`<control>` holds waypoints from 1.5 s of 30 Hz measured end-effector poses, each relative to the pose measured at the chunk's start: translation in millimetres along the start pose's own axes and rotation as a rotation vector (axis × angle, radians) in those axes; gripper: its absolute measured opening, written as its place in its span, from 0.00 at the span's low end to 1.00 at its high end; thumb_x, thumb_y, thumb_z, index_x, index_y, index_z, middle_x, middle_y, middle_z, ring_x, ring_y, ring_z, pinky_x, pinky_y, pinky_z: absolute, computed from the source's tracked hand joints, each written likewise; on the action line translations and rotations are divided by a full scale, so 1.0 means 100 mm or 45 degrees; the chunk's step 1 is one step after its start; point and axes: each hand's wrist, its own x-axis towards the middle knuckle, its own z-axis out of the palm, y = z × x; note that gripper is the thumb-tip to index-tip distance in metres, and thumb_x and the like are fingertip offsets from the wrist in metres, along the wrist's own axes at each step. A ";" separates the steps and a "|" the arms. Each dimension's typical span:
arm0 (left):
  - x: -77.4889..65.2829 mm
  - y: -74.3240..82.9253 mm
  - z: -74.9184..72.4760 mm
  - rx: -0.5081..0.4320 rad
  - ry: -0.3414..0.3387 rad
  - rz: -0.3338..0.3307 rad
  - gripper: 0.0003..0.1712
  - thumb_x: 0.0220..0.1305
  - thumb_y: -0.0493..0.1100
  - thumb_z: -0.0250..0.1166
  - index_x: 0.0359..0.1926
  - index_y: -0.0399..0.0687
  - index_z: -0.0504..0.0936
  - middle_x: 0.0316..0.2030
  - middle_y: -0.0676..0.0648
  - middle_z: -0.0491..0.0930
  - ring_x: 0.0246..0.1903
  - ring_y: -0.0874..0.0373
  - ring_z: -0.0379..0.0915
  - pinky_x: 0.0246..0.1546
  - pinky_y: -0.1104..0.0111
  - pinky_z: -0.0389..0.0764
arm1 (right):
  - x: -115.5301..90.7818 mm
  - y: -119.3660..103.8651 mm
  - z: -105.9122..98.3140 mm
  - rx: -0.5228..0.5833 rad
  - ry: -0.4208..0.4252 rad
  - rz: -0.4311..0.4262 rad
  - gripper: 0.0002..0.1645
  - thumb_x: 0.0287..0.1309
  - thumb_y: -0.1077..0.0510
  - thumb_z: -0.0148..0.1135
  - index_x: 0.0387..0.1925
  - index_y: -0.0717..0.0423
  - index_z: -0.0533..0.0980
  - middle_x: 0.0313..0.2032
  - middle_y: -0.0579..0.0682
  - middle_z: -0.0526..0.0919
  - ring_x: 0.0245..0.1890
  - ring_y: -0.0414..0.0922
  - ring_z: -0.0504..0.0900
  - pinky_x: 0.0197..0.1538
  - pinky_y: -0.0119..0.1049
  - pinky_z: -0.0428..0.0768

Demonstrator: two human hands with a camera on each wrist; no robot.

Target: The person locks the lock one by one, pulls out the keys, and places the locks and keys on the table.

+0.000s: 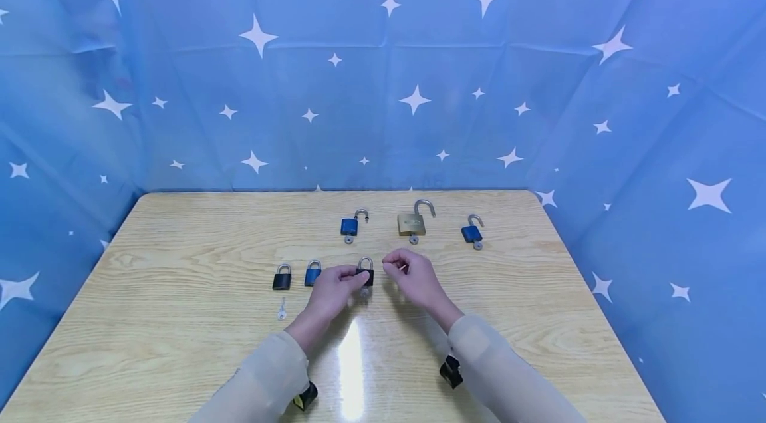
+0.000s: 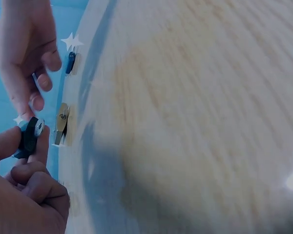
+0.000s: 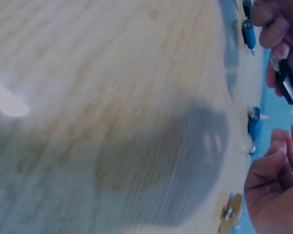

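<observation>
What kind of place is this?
Probably an indoor work corner, maybe for filming: a starry blue cloth hangs behind a wood-grained table, where several padlocks lie spread out.

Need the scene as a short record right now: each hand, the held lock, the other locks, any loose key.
Left hand: pinches the held black padlock
Held lock: shackle looks closed; fitted key at its base
Right hand: apart from that lock, fingers loosely curled
Open locks, far row: left blue padlock, brass padlock, right blue padlock; their keys at the bases
Other closed locks: second black padlock, near blue padlock
Loose key: on the table, nearer the person than the second black padlock
</observation>
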 end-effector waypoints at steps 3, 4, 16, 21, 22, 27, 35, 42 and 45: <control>0.02 0.02 -0.03 -0.017 0.037 -0.017 0.18 0.63 0.52 0.66 0.47 0.45 0.85 0.42 0.48 0.86 0.46 0.55 0.78 0.52 0.58 0.75 | -0.05 0.02 0.03 0.012 -0.023 0.011 0.08 0.65 0.57 0.59 0.40 0.55 0.81 0.31 0.48 0.80 0.26 0.39 0.74 0.33 0.31 0.74; 0.02 0.03 -0.04 -0.023 0.043 -0.018 0.18 0.63 0.52 0.66 0.47 0.45 0.85 0.43 0.48 0.86 0.47 0.54 0.77 0.53 0.57 0.75 | -0.07 0.02 0.05 0.020 -0.038 0.014 0.08 0.65 0.58 0.59 0.40 0.56 0.81 0.31 0.49 0.80 0.26 0.39 0.74 0.32 0.31 0.74; 0.06 0.06 -0.11 -0.070 0.040 -0.045 0.21 0.64 0.53 0.65 0.49 0.43 0.83 0.45 0.46 0.83 0.51 0.51 0.75 0.55 0.55 0.73 | -0.31 0.02 0.34 0.142 -0.061 0.036 0.08 0.62 0.59 0.62 0.40 0.59 0.82 0.33 0.50 0.83 0.31 0.38 0.76 0.35 0.27 0.76; 0.08 0.05 -0.09 -0.097 0.028 -0.058 0.23 0.64 0.53 0.65 0.52 0.41 0.82 0.46 0.45 0.82 0.52 0.51 0.73 0.55 0.56 0.72 | -0.34 -0.03 0.43 0.335 0.019 0.154 0.10 0.60 0.58 0.65 0.41 0.60 0.82 0.36 0.54 0.84 0.32 0.39 0.78 0.34 0.26 0.76; 0.08 0.05 -0.09 -0.098 0.028 -0.057 0.24 0.64 0.53 0.65 0.52 0.41 0.81 0.47 0.44 0.81 0.52 0.50 0.73 0.54 0.56 0.73 | -0.34 -0.04 0.45 0.368 0.035 0.173 0.11 0.60 0.58 0.65 0.41 0.60 0.82 0.36 0.54 0.84 0.31 0.39 0.78 0.33 0.27 0.76; 0.07 0.05 -0.06 -0.116 0.038 -0.058 0.24 0.63 0.53 0.66 0.53 0.40 0.81 0.48 0.43 0.81 0.53 0.49 0.73 0.54 0.57 0.72 | -0.35 -0.12 0.47 0.511 0.105 0.263 0.11 0.60 0.59 0.65 0.41 0.64 0.81 0.35 0.56 0.85 0.30 0.37 0.77 0.33 0.28 0.77; 0.08 0.03 -0.01 -0.108 0.043 -0.071 0.24 0.62 0.53 0.67 0.52 0.42 0.82 0.47 0.44 0.82 0.49 0.52 0.73 0.49 0.61 0.73 | -0.36 -0.14 0.54 0.666 0.207 0.383 0.14 0.58 0.58 0.67 0.43 0.63 0.81 0.36 0.50 0.87 0.36 0.38 0.82 0.42 0.31 0.78; 0.08 0.00 -0.01 -0.115 0.042 -0.093 0.24 0.62 0.55 0.67 0.52 0.43 0.82 0.48 0.44 0.81 0.49 0.52 0.72 0.48 0.61 0.72 | -0.37 -0.07 0.61 0.742 0.230 0.405 0.15 0.58 0.54 0.68 0.43 0.60 0.82 0.39 0.50 0.88 0.42 0.41 0.86 0.49 0.31 0.79; 0.08 0.00 0.00 -0.110 0.044 -0.097 0.25 0.62 0.54 0.67 0.52 0.42 0.82 0.48 0.44 0.81 0.51 0.51 0.72 0.50 0.59 0.72 | -0.36 -0.06 0.61 0.754 0.222 0.398 0.15 0.58 0.55 0.68 0.43 0.62 0.81 0.38 0.52 0.89 0.41 0.42 0.86 0.49 0.32 0.80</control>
